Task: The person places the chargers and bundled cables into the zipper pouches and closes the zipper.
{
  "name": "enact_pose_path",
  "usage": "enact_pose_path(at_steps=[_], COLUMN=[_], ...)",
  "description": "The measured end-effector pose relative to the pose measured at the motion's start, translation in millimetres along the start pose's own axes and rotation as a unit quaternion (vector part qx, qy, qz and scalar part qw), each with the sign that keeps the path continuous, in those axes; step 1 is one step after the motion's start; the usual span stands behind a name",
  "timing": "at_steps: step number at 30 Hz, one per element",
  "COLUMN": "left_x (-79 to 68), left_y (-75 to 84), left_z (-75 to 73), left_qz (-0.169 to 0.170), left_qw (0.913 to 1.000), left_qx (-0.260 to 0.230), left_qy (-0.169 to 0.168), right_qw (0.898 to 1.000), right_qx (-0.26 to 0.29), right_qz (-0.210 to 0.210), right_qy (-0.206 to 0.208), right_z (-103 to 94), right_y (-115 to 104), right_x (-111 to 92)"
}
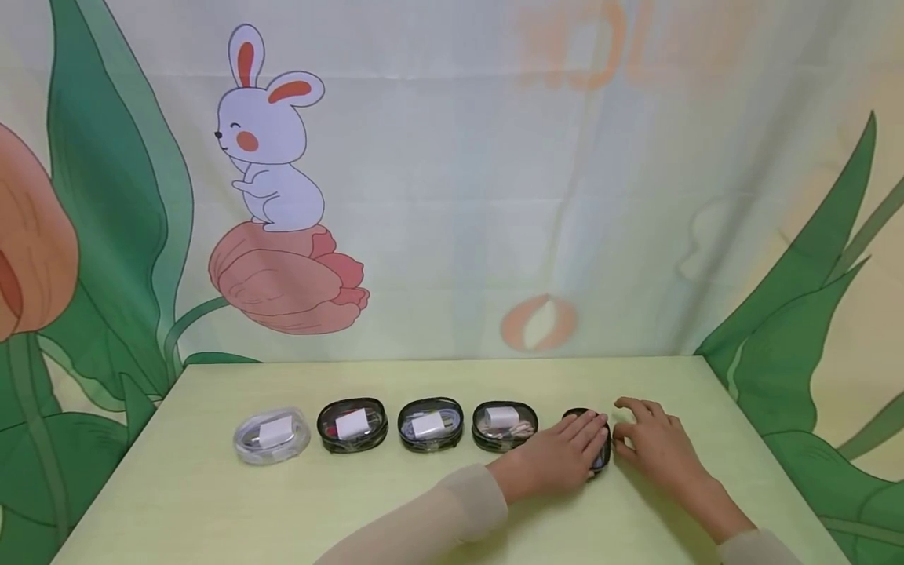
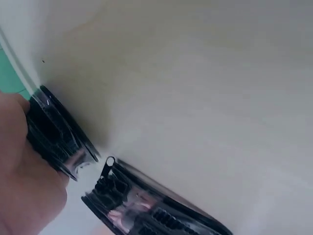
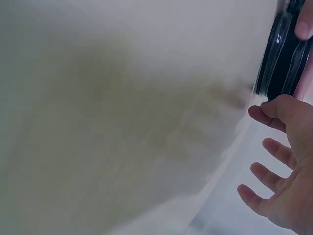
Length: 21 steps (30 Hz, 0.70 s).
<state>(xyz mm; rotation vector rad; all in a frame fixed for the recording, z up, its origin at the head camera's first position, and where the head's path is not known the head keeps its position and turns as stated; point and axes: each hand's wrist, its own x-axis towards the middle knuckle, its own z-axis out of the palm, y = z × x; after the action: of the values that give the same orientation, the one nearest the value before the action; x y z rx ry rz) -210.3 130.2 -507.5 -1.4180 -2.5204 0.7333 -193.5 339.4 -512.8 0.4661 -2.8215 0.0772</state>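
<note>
At the right end of a row lies a black-rimmed zip case (image 1: 602,453), mostly covered by my left hand (image 1: 554,463). That hand holds it with the fingers stretched across its top and the thumb near its front edge. Close by on the right is my right hand (image 1: 660,447), its fingers spread and loosely bent. In the right wrist view, its thumb and index fingertip come close to one end of the case (image 3: 281,58); whether they touch it I cannot tell. A second black case (image 1: 503,439), holding a white charger and pinkish cable, sits just left of the left hand.
Farther left stand a black case (image 1: 431,443) with a pale cable, another black case (image 1: 353,443) with a red item, and a clear whitish case (image 1: 271,451). All are on a pale green table (image 1: 233,518). A printed curtain (image 1: 438,196) hangs behind.
</note>
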Motion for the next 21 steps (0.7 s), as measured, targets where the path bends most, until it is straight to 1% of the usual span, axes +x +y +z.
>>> enact_pose_path(at_steps=[2,4,6,9,13,17,21], left_x=[-1.2,-2.0,-2.0,-0.3,8.2,18.1,19.1], left_y=[-1.4,-2.6,-3.8,-5.5,-5.4,-1.2,3.2], left_z=[-0.1,-0.5,-1.0,-3.9,-10.0,-13.0,-9.8], left_qz=[0.005,-0.006,-0.027,-0.063,-0.100,-0.125,-0.120], left_qw=[0.9999,0.9998,0.9987,0.9955,0.9906,0.9880,0.9906], left_qx=[-0.004,-0.016,-0.034,-0.060,-0.082,-0.079,-0.053], left_qy=[-0.008,-0.014,-0.025,-0.039,-0.045,-0.042,-0.036], right_qw=[1.000,1.000,1.000,0.999,0.997,0.995,0.995], right_qx=[0.000,0.002,0.004,0.023,0.057,0.059,0.039], right_qz=[0.001,0.003,0.007,0.017,0.040,0.066,0.088], right_qy=[-0.001,-0.002,-0.003,-0.017,-0.035,-0.039,-0.038], right_z=[0.7,0.7,0.5,-1.0,-3.4,-5.3,-7.5], right_y=[1.3,1.2,-0.6,-6.1,-17.0,-26.7,-30.7], right_x=[3.0,4.0,2.9,-0.9,-5.8,-9.0,-10.5])
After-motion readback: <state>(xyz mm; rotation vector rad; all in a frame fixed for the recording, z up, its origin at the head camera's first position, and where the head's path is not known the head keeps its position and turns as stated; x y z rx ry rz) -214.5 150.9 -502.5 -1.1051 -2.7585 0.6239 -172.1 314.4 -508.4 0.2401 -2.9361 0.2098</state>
